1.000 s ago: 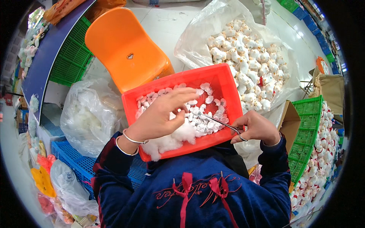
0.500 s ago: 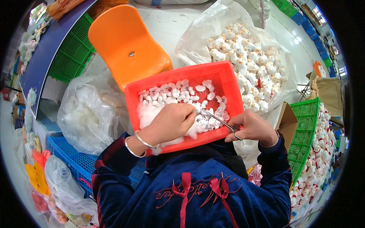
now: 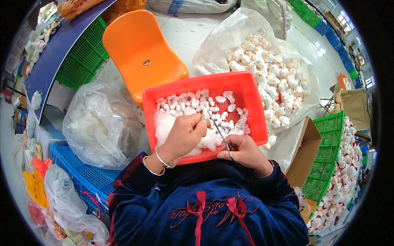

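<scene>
A red plastic bin [image 3: 259, 117] lies tilted in front of my body. In it are many small white plush pieces [image 3: 191, 98] and a mound of fluffy white stuffing [image 3: 164, 128]. Above the stuffing, my left hand [image 3: 183, 136] pinches a small pale fabric piece [image 3: 203, 116], mostly hidden by the fingers. Slim metal forceps [image 3: 218, 130] run up and left from my right hand [image 3: 245, 152], which is closed around their ring handles at the bin's near right side. Their tips are close beside my left fingertips; I cannot tell whether they grip anything.
An orange chair [image 3: 141, 49] stands beyond the bin. A clear bag of stuffing [image 3: 96, 127] sits left, above a blue crate [image 3: 78, 168]. At right are a big bag of white plush heads [image 3: 273, 78], a cardboard box [image 3: 303, 153] and a green crate [image 3: 328, 147].
My right hand has moved left and slightly down with the forceps, which now point more steeply upward. The left hand has shifted slightly left, and its pinched piece has come away from the forceps' tips.
</scene>
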